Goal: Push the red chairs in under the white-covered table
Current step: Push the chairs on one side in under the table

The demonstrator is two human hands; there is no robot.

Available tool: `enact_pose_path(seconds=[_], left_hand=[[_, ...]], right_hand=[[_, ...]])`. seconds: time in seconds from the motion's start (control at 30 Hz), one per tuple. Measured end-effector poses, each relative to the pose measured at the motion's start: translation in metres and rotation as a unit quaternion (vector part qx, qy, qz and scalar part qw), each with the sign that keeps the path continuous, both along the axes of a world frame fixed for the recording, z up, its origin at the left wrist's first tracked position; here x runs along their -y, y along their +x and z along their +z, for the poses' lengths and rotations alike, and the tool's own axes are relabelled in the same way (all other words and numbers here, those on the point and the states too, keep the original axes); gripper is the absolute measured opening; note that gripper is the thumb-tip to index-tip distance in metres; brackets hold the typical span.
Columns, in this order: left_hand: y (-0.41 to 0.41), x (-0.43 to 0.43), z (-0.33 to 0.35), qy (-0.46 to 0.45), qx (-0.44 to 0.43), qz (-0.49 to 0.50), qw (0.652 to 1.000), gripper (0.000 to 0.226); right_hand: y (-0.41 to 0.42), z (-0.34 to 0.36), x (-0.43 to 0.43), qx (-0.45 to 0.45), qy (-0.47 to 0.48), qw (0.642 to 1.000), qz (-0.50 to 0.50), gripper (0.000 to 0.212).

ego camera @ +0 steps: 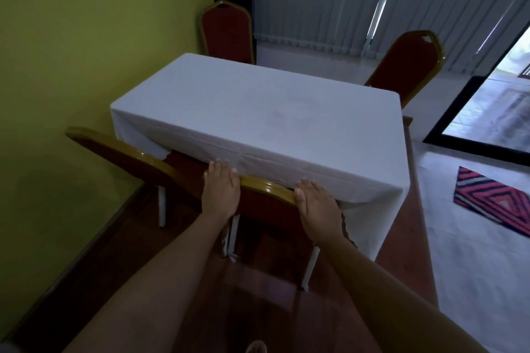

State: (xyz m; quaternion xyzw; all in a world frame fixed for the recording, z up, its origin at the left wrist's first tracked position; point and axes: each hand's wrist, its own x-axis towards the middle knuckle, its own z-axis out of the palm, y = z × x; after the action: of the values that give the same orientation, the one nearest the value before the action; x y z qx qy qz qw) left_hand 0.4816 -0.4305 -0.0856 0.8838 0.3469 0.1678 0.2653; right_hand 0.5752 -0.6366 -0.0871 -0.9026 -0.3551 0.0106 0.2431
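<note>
The white-covered desk [258, 112] has the near chair [266, 203] at its near edge, back touching the hanging cloth, so this push looks nearly finished. A second chair [129, 163] at the near-left corner sits angled and needs straightening next. With both arms stretched forward, the left hand [220, 192] and right hand [315, 206] grip the near chair's gold rail.
</note>
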Motion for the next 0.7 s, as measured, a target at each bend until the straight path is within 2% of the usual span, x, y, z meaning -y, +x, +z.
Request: enact_pose_path(seconds=[0.23,0.4,0.5,0.6,0.7], left_hand=[[0.007,0.023,0.011,0.016,0.003,-0.050,0.999,0.047],[0.015,0.063,0.019,0.044,-0.009,-0.012,0.999,0.051],[0.018,0.084,0.023,0.103,-0.032,-0.030,0.994,0.057],[0.033,0.113,0.024,0.184,-0.088,-0.070,0.976,0.060],[0.061,0.148,0.020,0.221,-0.160,-0.112,0.956,0.068]], right_hand=[[0.014,-0.001,0.010,-0.019,-0.004,0.998,0.065,0.057],[0.033,0.000,0.036,0.011,-0.063,0.991,0.118,0.075],[0.047,0.000,0.060,0.033,-0.110,0.984,0.138,0.076],[0.063,-0.004,0.088,0.036,-0.147,0.979,0.137,0.077],[0.083,-0.010,0.119,0.027,-0.183,0.977,0.110,0.087]])
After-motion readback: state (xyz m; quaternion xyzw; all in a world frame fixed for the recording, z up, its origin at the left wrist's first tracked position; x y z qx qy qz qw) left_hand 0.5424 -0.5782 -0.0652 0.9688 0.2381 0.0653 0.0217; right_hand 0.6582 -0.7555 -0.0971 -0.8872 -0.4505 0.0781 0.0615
